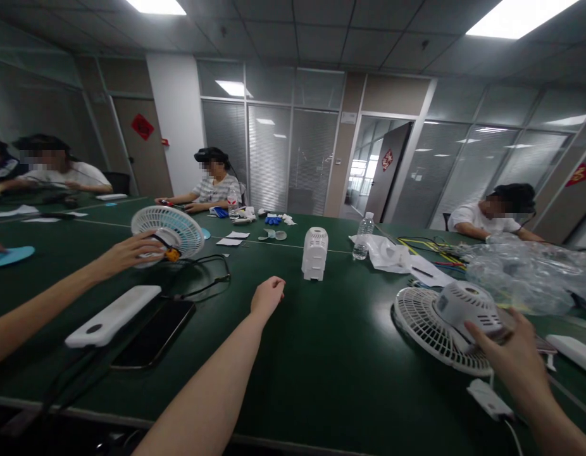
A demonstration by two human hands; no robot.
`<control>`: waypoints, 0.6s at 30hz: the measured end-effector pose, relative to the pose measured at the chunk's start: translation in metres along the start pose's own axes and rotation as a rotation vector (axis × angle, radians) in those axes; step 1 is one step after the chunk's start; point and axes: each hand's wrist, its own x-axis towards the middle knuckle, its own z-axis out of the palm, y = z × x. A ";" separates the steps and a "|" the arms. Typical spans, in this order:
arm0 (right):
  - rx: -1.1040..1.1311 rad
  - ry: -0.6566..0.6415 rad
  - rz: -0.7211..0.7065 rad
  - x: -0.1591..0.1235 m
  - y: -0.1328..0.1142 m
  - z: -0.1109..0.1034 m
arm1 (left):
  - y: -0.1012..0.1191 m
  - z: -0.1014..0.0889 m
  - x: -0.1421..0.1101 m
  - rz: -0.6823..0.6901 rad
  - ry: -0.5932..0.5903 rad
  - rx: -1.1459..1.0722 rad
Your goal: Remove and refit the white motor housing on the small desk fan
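Observation:
My left hand (267, 299) is above the green table near its middle, with the fingers curled closed. Whether something small is between the fingertips is hidden. On the right, a white fan (428, 323) lies with its round grille down and its motor housing (468, 307) on top. My right hand (516, 361) grips the side of that housing, thumb near the front and fingers behind it. A white plastic housing piece (315, 253) with vent slots stands upright beyond my left hand.
At left, another person's hand (134, 248) holds a second fan (172, 228). Near it lie a white oblong device (115, 316) and a phone (155, 335). A water bottle (364, 237), clear plastic wrap (521, 269) and cables stand or lie further back. A white cord connector (490, 399) is beside my right wrist.

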 end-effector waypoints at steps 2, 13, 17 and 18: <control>0.042 0.138 -0.029 -0.003 -0.019 -0.010 | 0.000 0.000 0.001 -0.003 -0.006 0.006; -0.006 0.134 -0.220 0.041 -0.128 0.023 | 0.003 -0.002 0.002 -0.018 -0.012 0.052; -0.095 -0.047 -0.139 0.060 -0.136 0.066 | 0.004 -0.003 0.002 -0.032 -0.008 0.067; -0.114 -0.079 -0.121 0.063 -0.135 0.075 | 0.005 -0.003 0.002 -0.036 -0.007 0.070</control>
